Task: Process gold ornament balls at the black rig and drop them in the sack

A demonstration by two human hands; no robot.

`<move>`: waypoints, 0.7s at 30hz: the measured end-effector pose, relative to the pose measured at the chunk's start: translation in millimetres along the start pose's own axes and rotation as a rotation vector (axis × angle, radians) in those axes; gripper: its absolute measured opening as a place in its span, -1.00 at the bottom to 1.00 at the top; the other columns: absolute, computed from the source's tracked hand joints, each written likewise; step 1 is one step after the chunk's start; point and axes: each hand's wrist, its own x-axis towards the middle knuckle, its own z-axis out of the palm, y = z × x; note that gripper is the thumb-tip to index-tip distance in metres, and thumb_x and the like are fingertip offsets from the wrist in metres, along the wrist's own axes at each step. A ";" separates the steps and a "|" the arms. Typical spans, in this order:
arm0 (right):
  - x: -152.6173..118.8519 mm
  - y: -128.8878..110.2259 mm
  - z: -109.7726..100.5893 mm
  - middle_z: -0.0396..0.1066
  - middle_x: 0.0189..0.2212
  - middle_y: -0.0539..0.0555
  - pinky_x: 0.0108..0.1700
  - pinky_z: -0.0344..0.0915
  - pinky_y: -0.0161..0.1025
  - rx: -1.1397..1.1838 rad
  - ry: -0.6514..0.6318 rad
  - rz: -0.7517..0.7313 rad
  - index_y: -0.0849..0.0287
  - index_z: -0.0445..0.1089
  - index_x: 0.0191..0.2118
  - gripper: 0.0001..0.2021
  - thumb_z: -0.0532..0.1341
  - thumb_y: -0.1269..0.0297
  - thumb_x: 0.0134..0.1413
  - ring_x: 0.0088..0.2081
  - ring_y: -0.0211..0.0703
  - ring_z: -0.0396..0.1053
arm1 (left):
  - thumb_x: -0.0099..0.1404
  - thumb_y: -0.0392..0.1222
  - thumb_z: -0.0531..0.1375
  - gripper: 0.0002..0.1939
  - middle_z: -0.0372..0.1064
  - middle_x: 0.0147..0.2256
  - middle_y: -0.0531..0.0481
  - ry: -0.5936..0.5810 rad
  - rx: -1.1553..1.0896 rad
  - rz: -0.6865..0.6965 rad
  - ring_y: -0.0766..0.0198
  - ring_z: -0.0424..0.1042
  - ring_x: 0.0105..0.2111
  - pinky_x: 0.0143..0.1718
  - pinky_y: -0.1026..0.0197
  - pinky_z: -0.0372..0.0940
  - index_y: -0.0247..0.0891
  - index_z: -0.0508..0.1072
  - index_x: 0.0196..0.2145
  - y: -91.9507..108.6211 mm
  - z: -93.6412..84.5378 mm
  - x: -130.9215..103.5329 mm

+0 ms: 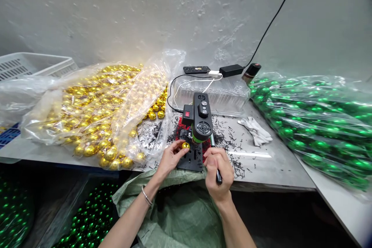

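Between thumb and fingers, my left hand (171,157) pinches a shiny gold ball (185,145) beside the head of a small black machine (202,114). My right hand (220,168) is wrapped round a lever with a black handle (219,178) at the machine's right side. The machine has round fan grilles on top, knobs and a red switch (187,114). Below its head lies a black slotted base plate (190,159). Small black scraps and some red bits are scattered on the table around it.
A clear bag of gold balls (95,100) lies left, a bag of green balls (316,120) right. Behind the machine are clear plastic trays (229,95) and a black power adapter (231,70). A white glove (255,131) lies right. A green sack (180,213) hangs below the edge.
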 end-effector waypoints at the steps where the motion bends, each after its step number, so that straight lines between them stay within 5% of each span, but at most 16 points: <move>1: -0.1 0.1 -0.3 0.24 -0.51 -0.02 -0.36 0.23 -0.26 -0.003 -0.001 -0.002 0.13 0.21 -0.43 -0.76 0.02 0.59 0.18 -0.38 -0.22 0.31 | 0.16 0.02 0.31 -0.55 0.52 -0.15 -0.12 0.009 0.040 0.038 0.17 0.48 -0.18 -0.09 0.12 0.35 -0.28 0.49 -0.06 -3.5 2.7 0.4; 8: -1.1 0.1 -1.1 0.27 -0.51 0.00 -0.36 0.25 -0.25 -0.016 -0.002 -0.005 0.14 0.23 -0.44 -0.76 0.02 0.57 0.18 -0.38 -0.20 0.32 | 0.17 -0.08 0.35 -0.64 0.53 -0.19 -0.08 0.079 0.520 0.203 0.06 0.45 -0.11 0.06 -0.09 0.23 -0.14 0.56 -0.07 -6.2 7.8 -3.3; 14: -3.7 1.2 -0.2 0.23 -0.52 -0.02 -0.36 0.27 -0.26 -0.003 -0.004 -0.013 0.14 0.21 -0.43 -0.77 0.03 0.60 0.16 -0.37 -0.21 0.32 | 0.25 -0.08 0.29 -0.68 0.52 -0.07 -0.10 0.024 0.619 0.321 0.05 0.43 -0.03 0.16 -0.14 0.11 -0.16 0.52 -0.04 -6.3 14.3 -6.9; 21: -8.1 4.7 -1.0 0.26 -0.49 0.01 -0.36 0.30 -0.25 0.001 -0.023 -0.016 0.14 0.21 -0.42 -0.78 0.02 0.59 0.16 -0.37 -0.21 0.32 | 0.31 -0.07 0.23 -0.71 0.52 -0.14 -0.11 0.095 0.714 0.415 0.07 0.40 -0.10 0.09 -0.14 0.12 -0.20 0.50 -0.05 -7.9 19.5 -10.6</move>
